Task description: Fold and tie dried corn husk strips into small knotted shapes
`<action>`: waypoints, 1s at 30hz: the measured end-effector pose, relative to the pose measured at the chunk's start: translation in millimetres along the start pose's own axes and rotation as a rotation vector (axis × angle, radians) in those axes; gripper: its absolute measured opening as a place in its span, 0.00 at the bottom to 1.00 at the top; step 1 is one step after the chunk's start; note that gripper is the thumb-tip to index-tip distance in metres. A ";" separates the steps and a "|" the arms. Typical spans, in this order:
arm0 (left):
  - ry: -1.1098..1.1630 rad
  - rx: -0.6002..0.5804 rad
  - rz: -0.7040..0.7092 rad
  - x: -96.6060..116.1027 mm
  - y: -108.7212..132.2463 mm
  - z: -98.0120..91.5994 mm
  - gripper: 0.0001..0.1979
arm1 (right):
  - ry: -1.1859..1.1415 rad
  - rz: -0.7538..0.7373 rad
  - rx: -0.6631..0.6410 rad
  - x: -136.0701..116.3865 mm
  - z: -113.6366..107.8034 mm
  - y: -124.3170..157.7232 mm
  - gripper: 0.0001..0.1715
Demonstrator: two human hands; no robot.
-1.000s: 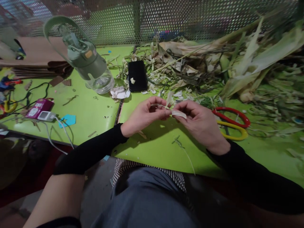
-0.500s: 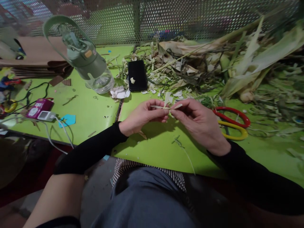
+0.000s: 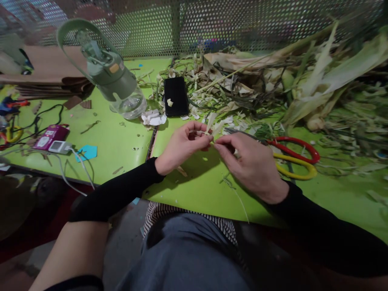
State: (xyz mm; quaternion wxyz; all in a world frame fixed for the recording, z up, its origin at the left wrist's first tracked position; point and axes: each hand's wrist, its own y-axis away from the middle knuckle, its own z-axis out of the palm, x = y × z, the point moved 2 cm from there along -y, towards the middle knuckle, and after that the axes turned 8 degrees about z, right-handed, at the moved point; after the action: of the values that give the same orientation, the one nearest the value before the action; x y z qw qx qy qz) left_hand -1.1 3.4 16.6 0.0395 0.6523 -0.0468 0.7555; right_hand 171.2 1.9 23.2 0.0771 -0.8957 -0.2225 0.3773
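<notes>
Here, in the head view, the left hand and right hand meet at mid-frame above the green bench. Each grip is pinched on a pale husk strip held between their fingertips. Scissors lie just right of the right hand, and a husk pile fills the upper right.

- The table is bright lime green.
- The scissors have one red handle and one yellow.
- The bottle has a sage green lid and a clear body.
- The phone is black.
- The leaf strip is pale cream.
- The sleeves are black.
- The shirt hem has black and white stripes.
- The paper scrap is turquoise.
- The small box is magenta.
- The leaf pile is pale green and tan.
</notes>
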 end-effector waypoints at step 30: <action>-0.214 -0.163 0.262 -4.9 4.7 -0.1 0.08 | -0.433 0.270 0.005 8.8 -1.6 -6.0 0.13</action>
State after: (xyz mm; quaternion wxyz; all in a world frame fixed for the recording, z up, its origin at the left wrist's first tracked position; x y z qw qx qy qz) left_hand -1.0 -1.2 11.7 -0.0119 0.7119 -0.1962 0.6742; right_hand 175.7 11.3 20.6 -0.0215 -0.8154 -0.1113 0.5677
